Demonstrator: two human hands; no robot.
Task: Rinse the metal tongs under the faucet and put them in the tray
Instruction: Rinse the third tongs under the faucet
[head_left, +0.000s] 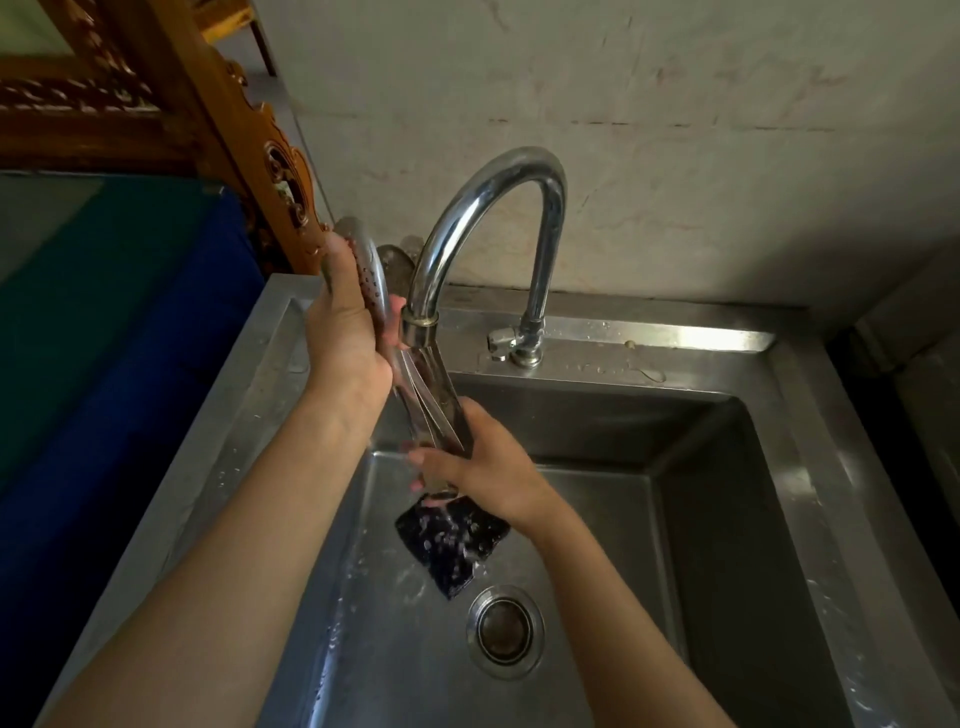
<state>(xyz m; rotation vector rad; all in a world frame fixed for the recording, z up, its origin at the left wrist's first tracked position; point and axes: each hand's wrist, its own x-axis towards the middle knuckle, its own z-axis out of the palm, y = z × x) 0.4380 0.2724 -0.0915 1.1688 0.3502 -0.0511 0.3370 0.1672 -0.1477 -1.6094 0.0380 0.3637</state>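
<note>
The left hand (345, 332) and right hand (488, 467) both grip the metal tongs (432, 400), held steeply under the faucet (498, 208), perforated tips pointing up.

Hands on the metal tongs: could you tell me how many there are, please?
2. The left hand grips the metal tongs near the perforated upper end; the right hand grips their lower end.
</note>
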